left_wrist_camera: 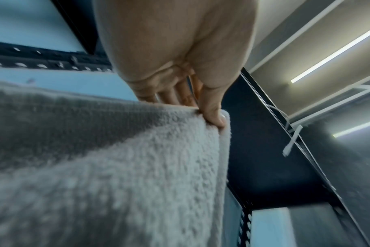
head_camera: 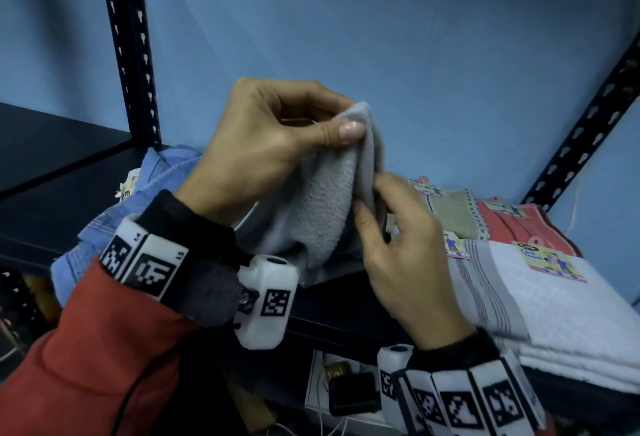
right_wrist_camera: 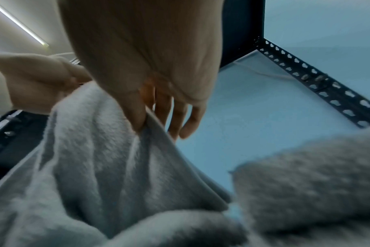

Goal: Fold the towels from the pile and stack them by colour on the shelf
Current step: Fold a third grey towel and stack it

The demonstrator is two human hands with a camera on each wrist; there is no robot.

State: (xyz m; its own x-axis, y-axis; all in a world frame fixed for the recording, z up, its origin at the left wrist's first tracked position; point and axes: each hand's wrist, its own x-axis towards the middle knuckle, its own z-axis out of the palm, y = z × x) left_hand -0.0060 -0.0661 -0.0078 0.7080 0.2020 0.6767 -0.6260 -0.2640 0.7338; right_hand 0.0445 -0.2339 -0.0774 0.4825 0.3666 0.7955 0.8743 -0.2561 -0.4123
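The grey towel [head_camera: 322, 200] hangs between both hands above the shelf [head_camera: 346, 317]. The left hand [head_camera: 263, 144], at 12 o'clock of the cloth, pinches its top corner (thumb over fingers); the right hand [head_camera: 405, 255], at 3 o'clock, pinches an edge lower down. Folded white towels [head_camera: 540, 311] lie at 4 o'clock.

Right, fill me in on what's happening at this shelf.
A person is working on a fluffy grey towel, held up over the dark metal shelf. The left hand pinches its top corner, and the right hand grips an edge lower down. It is not yet folded flat. A crumpled blue towel lies to the left. To the right sit folded towels: a white striped towel, a red towel and an olive-green towel.
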